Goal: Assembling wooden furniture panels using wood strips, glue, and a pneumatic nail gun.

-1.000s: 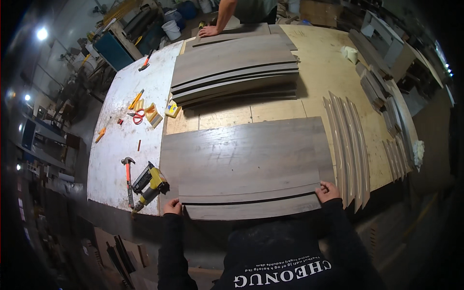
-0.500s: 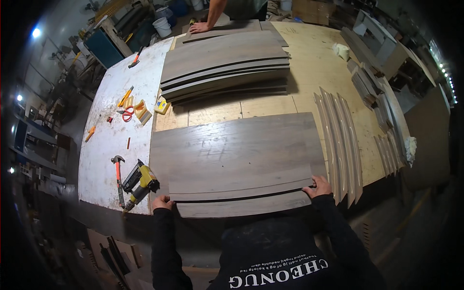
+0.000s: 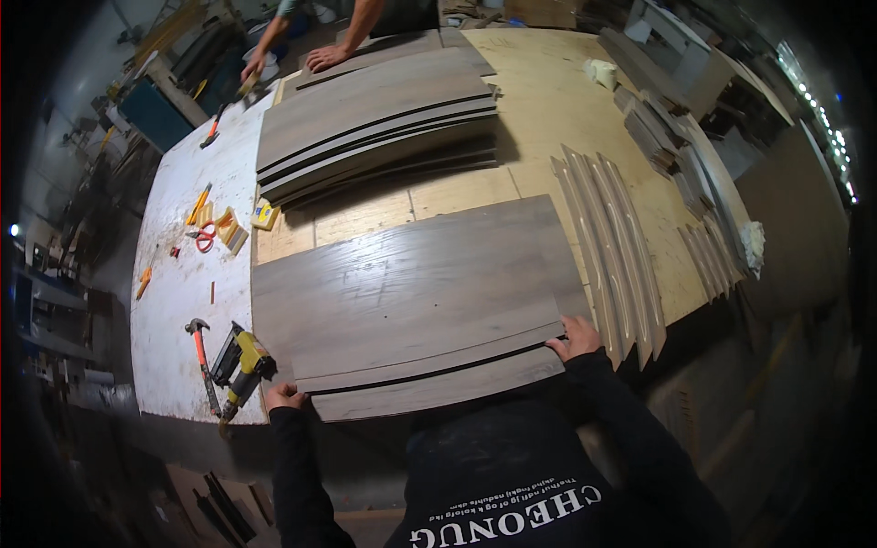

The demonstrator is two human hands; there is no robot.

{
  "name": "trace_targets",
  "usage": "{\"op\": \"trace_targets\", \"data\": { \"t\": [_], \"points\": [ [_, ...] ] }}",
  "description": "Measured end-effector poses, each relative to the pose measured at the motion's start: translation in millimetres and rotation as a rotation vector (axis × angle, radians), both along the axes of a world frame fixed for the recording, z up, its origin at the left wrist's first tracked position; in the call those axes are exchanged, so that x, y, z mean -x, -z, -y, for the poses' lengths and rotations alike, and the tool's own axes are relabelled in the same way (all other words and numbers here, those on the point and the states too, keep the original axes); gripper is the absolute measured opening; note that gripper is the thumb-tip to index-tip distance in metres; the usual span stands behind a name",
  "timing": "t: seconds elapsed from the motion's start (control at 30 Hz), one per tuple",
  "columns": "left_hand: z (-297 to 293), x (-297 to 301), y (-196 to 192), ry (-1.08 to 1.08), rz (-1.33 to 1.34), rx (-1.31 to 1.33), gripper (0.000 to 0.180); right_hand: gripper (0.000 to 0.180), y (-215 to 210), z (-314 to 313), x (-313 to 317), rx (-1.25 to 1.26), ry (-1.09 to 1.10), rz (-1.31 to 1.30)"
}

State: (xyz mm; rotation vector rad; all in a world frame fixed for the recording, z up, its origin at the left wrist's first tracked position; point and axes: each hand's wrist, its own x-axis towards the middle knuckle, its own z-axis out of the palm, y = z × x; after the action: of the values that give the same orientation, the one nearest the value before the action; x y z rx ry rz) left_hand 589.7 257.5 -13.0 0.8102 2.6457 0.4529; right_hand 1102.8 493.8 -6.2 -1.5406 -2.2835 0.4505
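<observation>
The strip (image 3: 429,359) lies along the near part of the panel (image 3: 402,269), at about 6 o'clock from its middle, with a dark line down its nearer edge. The left hand (image 3: 287,395) and right hand (image 3: 577,338) are well apart, thumb and fingers closed on its ends, at about 8 and 4 o'clock. Whether it is fixed to the panel, I cannot tell. It looks light and stiff, best held by both ends so that it stays level; its corners would probably chip before it bent. The panel is flat, broad and rectangular, likely heavier, with a smooth grey-brown wood-grain face whose sheen suggests fingers would slide; its edges should give the surer hold.

At 8 o'clock lie the yellow-and-black nailer (image 3: 242,370) and, just beyond, the hammer (image 3: 201,365). Between 9 and 10, red-handled scissors (image 3: 206,239) rest on the stained white sheet (image 3: 183,310). Toward 12 rises a stack (image 3: 379,105) of similar boards; between 2 and 3, slim pieces (image 3: 617,256) with pale lines lie on plywood (image 3: 530,100).
</observation>
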Motion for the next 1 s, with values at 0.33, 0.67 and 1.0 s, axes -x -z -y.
{"op": "trace_targets", "data": {
  "t": [0.33, 0.67, 1.0],
  "points": [
    [28, 49, 47, -0.045, 0.417, -0.385, 0.016, 0.04, 28, 0, -8, -0.004, -0.012, -0.077],
    [19, 49, 42, -0.188, 0.51, -0.404, 0.014, 0.044, -1, 6, -4, 0.114, 0.077, -0.184],
    [23, 61, 52, -0.22, 0.496, -0.404, 0.015, 0.043, 25, 4, -4, -0.023, 0.041, -0.177]
  ]
}}
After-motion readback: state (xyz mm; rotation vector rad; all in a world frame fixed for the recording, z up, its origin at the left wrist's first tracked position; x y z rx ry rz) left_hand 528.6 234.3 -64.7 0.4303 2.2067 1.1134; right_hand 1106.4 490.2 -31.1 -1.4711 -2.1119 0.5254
